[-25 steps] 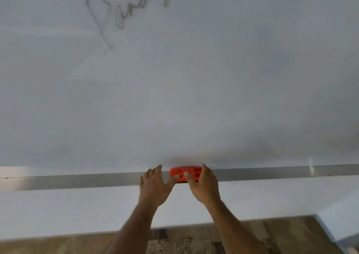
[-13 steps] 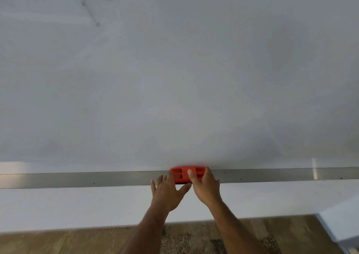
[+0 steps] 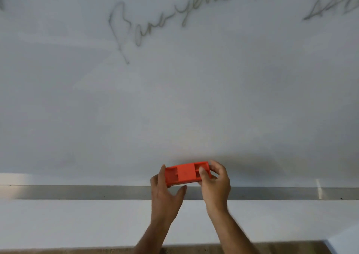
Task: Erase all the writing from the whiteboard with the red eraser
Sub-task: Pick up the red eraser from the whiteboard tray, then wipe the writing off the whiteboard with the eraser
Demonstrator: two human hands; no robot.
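The red eraser (image 3: 185, 174) is held just above the metal tray, its ribbed plastic back facing me. My left hand (image 3: 166, 193) grips its left end with fingers behind and thumb below. My right hand (image 3: 214, 183) grips its right end, thumb on the front. The whiteboard (image 3: 174, 98) fills most of the view. Dark cursive writing (image 3: 155, 22) runs across its upper part, with more writing (image 3: 330, 7) at the upper right.
A grey metal tray (image 3: 77, 192) runs along the whiteboard's bottom edge. Below it is a white wall panel (image 3: 77, 222), then a strip of brown floor (image 3: 184, 250) at the bottom of the view.
Both hands have closed on the eraser and lifted it off the tray. My view has tilted up, so the writing at the top shows again.
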